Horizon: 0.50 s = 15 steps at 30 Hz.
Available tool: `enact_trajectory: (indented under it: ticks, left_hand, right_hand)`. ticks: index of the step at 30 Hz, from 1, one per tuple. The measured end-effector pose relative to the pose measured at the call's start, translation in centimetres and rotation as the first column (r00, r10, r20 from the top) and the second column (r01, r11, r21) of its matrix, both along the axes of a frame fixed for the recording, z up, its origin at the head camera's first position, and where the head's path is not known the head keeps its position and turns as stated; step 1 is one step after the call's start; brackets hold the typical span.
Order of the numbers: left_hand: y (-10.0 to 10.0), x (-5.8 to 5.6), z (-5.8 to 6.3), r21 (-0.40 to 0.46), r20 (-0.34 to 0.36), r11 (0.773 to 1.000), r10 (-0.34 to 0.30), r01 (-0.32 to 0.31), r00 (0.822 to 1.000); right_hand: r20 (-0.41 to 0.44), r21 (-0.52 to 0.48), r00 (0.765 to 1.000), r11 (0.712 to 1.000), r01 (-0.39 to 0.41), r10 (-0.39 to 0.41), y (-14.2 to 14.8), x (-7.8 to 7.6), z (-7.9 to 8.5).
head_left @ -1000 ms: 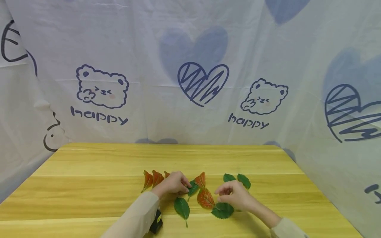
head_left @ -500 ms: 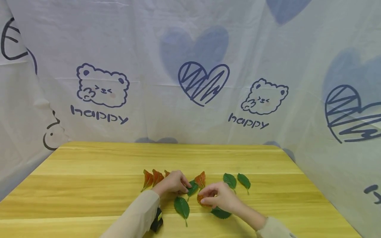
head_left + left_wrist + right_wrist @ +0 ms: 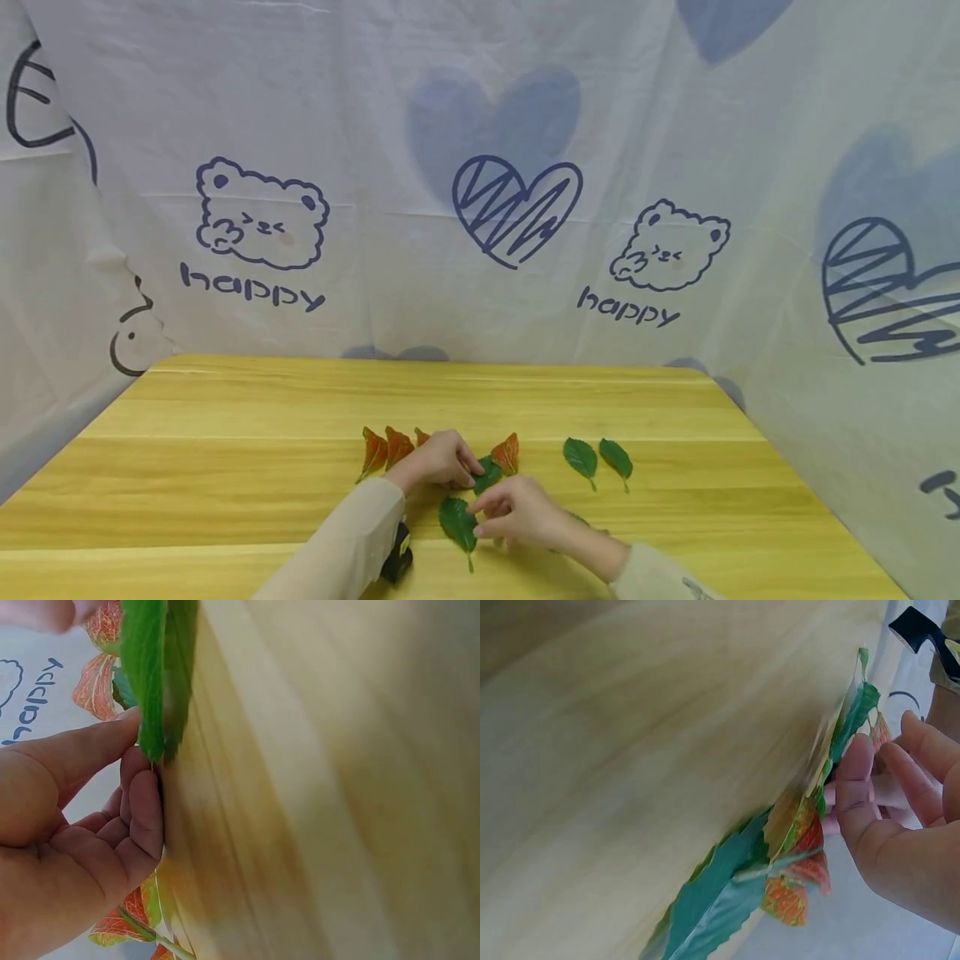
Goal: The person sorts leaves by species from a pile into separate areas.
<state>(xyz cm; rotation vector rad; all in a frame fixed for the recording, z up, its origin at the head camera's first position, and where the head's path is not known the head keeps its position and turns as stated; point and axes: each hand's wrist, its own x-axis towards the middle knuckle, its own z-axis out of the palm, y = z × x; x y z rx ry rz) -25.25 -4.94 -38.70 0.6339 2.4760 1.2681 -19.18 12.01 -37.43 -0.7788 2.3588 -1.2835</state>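
My left hand [image 3: 442,461] pinches the left edge of a green leaf [image 3: 487,473]. A red leaf [image 3: 507,454] lies against that leaf's upper right. My right hand [image 3: 525,515] is low over the table, its thumb and index finger parted at the right edge of another green leaf [image 3: 456,522]. Whether they touch it I cannot tell. In the right wrist view, red leaves [image 3: 786,900] and a large green leaf [image 3: 720,892] lie below the right hand. From the head, the right hand and forearm cover most of these.
Several red leaves [image 3: 375,452] lie left of the left hand, partly covered by it. Two green leaves [image 3: 580,458] lie at the right. A black object [image 3: 397,557] shows by the left wrist. The wooden table [image 3: 225,417] ends at a printed cloth [image 3: 375,250].
My right hand has moved left and down, past the lower red leaf, to the lower green leaf. My left hand has stayed on its leaf.
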Motion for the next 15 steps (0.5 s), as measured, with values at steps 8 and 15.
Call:
enact_trajectory:
  ticks: [8, 15]
  left_hand:
    - [0.1, 0.1, 0.2, -0.004, 0.021, 1.0, 0.008, -0.008, 1.0]
    - [0.0, 0.0, 0.1, -0.011, 0.011, 1.0, 0.003, -0.003, 1.0]
  right_hand:
    - [-0.021, 0.076, 1.0, 0.997, 0.009, -0.008, -1.2, -0.1, -0.4]
    - [-0.053, 0.122, 0.998, 0.992, -0.015, 0.022, -1.4, -0.2, -0.7]
